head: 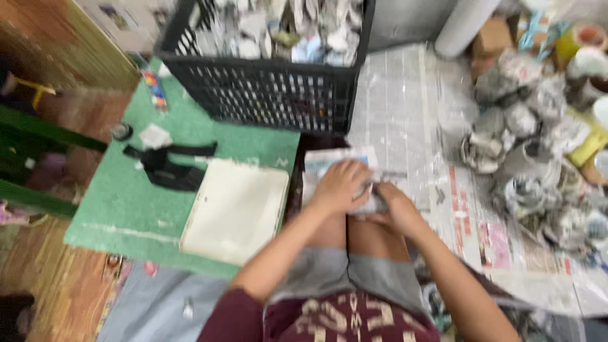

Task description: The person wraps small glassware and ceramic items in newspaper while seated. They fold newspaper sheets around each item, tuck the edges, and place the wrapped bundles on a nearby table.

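I sit on the floor with my knees in front of me. My left hand (339, 185) presses down on a folded piece of newspaper (329, 159) lying just beyond my knees. My right hand (396, 206) grips the right end of the same paper, fingers curled around a crumpled bundle (375, 201). Both hands touch each other over the paper. What lies inside the bundle is hidden by my fingers and the blur.
A black plastic crate (266, 95) full of paper-wrapped items stands ahead. A white flat board (235, 209) and a black strap (168, 166) lie on a green mat (126, 202) at left. Spread newspaper sheets (405, 120) cover the floor; a heap of wrapped bundles (532, 145) sits at right.
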